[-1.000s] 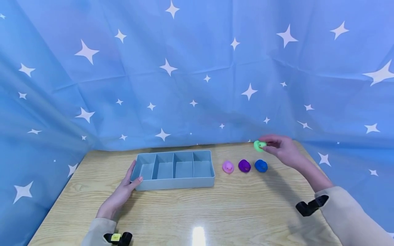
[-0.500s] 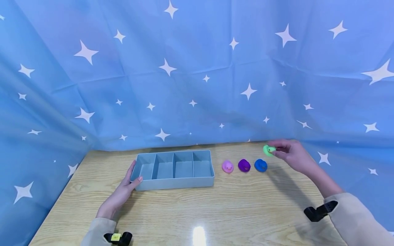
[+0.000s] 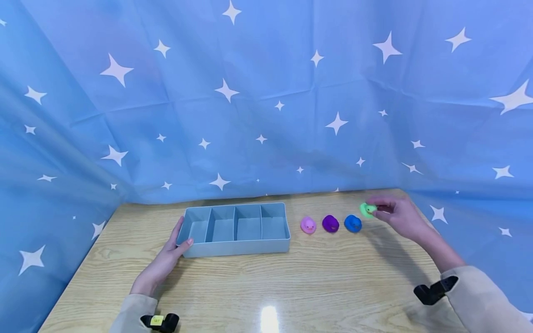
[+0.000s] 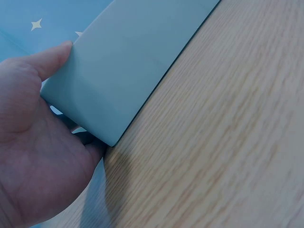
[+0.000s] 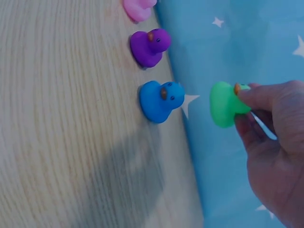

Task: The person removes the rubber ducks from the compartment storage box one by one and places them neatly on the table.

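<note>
My right hand (image 3: 397, 215) pinches a green rubber duck (image 5: 223, 104) between thumb and fingers, held above the table at the back right. Below and left of it a blue rubber duck (image 3: 353, 224) stands on the table. A purple rubber duck (image 3: 331, 224) and a pink rubber duck (image 3: 308, 225) continue the row leftward. My left hand (image 3: 162, 266) grips the left end of a grey-blue divided box (image 3: 237, 248), thumb on the front rim corner and fingers along the end wall. In the left wrist view the box wall (image 4: 118, 71) lies against the thumb.
Several compartments with nothing visible in them make up the box. The wooden table (image 3: 233, 291) reaches back to a blue star-patterned cloth (image 3: 266, 115), which hangs behind and along both sides. A bright light reflection lies near the table's front.
My right hand has moved right and down toward the table with the green duck in it, more slowly in the last half second. The left hand and box have stayed in place.
</note>
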The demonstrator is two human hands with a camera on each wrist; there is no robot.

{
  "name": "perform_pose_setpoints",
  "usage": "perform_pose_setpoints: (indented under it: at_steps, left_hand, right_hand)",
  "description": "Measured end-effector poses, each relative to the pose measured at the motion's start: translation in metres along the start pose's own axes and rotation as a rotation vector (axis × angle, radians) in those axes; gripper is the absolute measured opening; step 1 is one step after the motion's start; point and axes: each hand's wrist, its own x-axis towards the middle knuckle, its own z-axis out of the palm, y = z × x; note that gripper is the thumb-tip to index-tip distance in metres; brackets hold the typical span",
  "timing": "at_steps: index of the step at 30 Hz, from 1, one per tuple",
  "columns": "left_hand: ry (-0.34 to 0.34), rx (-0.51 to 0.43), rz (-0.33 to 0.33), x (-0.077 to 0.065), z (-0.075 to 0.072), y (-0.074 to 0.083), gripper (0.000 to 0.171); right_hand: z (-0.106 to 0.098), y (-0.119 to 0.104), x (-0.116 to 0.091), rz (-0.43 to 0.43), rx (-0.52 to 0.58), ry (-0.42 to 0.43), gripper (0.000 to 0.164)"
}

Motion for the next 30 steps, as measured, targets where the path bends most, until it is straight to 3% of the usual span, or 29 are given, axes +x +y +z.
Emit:
perform_pose_setpoints:
  at_steps: [11, 19, 30]
  left_hand:
    - [0.001, 0.002, 0.009, 0.001, 0.0, 0.0, 0.079]
    - [-0.001, 0.005, -0.023, 0.001, -0.001, -0.001, 0.08]
    - [0.004, 0.003, 0.006, 0.001, 0.0, -0.001, 0.079]
  right_hand:
    - [0.001, 0.015, -0.004, 0.024, -0.003, -0.014, 0.031]
    - [0.003, 0.028, -0.004, 0.062, -0.046, -0.035, 0.029]
    - [0.007, 0.048, -0.008, 0.113, -0.042, -0.054, 0.03]
